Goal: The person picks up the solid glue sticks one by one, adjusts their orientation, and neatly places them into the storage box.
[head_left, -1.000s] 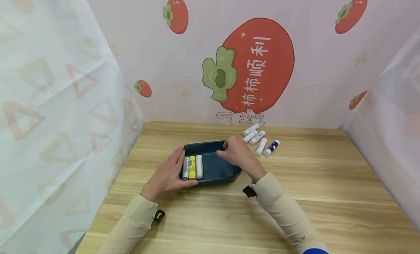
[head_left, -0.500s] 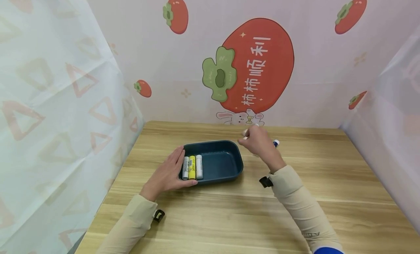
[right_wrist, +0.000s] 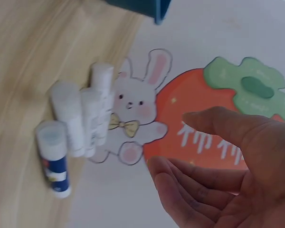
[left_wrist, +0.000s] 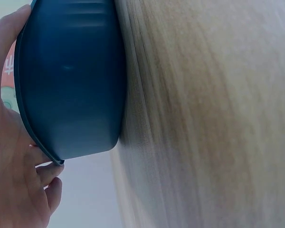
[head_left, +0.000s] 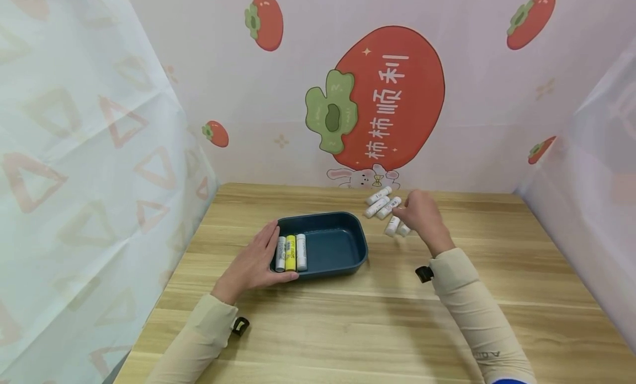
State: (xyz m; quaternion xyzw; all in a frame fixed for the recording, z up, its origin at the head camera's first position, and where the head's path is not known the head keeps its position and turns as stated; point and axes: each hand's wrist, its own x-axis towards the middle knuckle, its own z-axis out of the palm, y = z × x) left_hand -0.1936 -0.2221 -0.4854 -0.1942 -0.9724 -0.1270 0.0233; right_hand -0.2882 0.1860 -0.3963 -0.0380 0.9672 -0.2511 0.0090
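My left hand [head_left: 250, 260] grips the left end of a dark blue tray [head_left: 333, 246], thumb along the near rim and fingers at the far side. Three glue sticks stand side by side at that end: a yellow glue stick [head_left: 291, 254] between two white ones. To the right of the tray, my right hand [head_left: 422, 216] hovers over a loose group of glue sticks. Its thumb and fingers are apart with nothing between them in the right wrist view. Nearest that hand are a white glue stick [head_left: 392, 225] and a blue-and-white glue stick [right_wrist: 54, 161], partly hidden by the hand in the head view.
Several white glue sticks lie slanted at the back of the wooden table [head_left: 318, 329], one of them [head_left: 379, 195] close to the back wall. Patterned sheets hang behind and on both sides. A black strap fitting [head_left: 240, 326] shows at the left cuff.
My right hand has moved from over the tray's right end, across the white glue sticks, to the blue-and-white one. The left hand and the tray have stayed put.
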